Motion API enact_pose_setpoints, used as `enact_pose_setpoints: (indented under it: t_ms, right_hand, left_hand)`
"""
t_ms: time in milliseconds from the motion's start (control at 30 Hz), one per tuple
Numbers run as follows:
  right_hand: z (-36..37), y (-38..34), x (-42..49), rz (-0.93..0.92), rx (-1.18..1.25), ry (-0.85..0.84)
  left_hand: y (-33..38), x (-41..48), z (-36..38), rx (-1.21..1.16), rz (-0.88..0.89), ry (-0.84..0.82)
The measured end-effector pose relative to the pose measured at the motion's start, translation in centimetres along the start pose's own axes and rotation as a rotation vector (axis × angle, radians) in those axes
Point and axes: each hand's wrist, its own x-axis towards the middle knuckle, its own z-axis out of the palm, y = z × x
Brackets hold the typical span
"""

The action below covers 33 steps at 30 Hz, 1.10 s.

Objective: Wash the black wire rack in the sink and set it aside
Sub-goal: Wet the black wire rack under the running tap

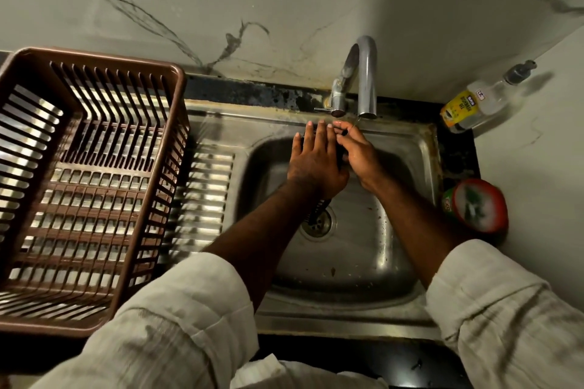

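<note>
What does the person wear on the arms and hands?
The left sleeve and right sleeve are loose, cream-white, wrinkled cloth, folded back into thick cuffs near the elbows, so the forearms are bare. The left hand and right hand are bare too: no gloves, and no ring, watch or bracelet shows.

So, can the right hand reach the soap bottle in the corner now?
Probably yes: nothing stands between the right hand and the soap bottle, though it grips the black wire rack.
</note>
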Motion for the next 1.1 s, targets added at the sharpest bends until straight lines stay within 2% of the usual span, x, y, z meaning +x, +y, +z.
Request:
enact_pose_setpoints:
  t_ms: [133, 233, 333, 400, 500, 567, 667, 800, 900, 1100]
  right_hand:
    - [-0.2, 0.2, 0.6, -0.031, -0.006, 0.045]
    - [-0.1, 0.3, 1.1, -0.04, -0.048, 0.066]
    - [-0.2, 0.7, 1.3, -0.056, -0.151, 0.153]
    - [-0.3, 0.8, 1.0, -0.053, -0.125, 0.216]
    - [-0.4, 1.1, 0.5, -0.02, -0.1, 0.205]
    - [-0.4, 1.2, 0.7, -0.03, -0.056, 0.143]
    - [-0.5, 1.0, 0.5, -0.07, -0.141, 0.099]
    - [-0.8, 0.7, -0.3, -0.075, -0.19, 0.114]
    - [-1.1, 0.4, -0.3, -0.077, -0.312, 0.142]
    - [0.6, -2.4, -0.6, -0.178, -0.978, -0.027]
  left_hand:
    - [0.3, 0.7, -0.9, -0.017, -0.005, -0.038]
    - [0.4, 1.0, -1.2, -0.012, 0.054, -0.014]
    - [0.3, 0.7, -0.6, -0.09, 0.178, 0.058]
    - [0.1, 0.6, -0.3, -0.148, 0.335, 0.104]
    - [-0.3, 0.7, -0.2, -0.13, 0.434, 0.113]
    - [-0.7, 0.9, -0.3, -0.069, 0.334, 0.123]
    - [-1.3, 1.2, -0.8, -0.022, 0.024, 0.032]
    - [-0.6, 0.7, -1.4, -0.121, -0.291, -0.084]
    - [0.5, 0.0, -1.1, -0.165, -0.315, -0.049]
    - [-0.1, -0.8, -1.4, -0.212, -0.322, -0.031]
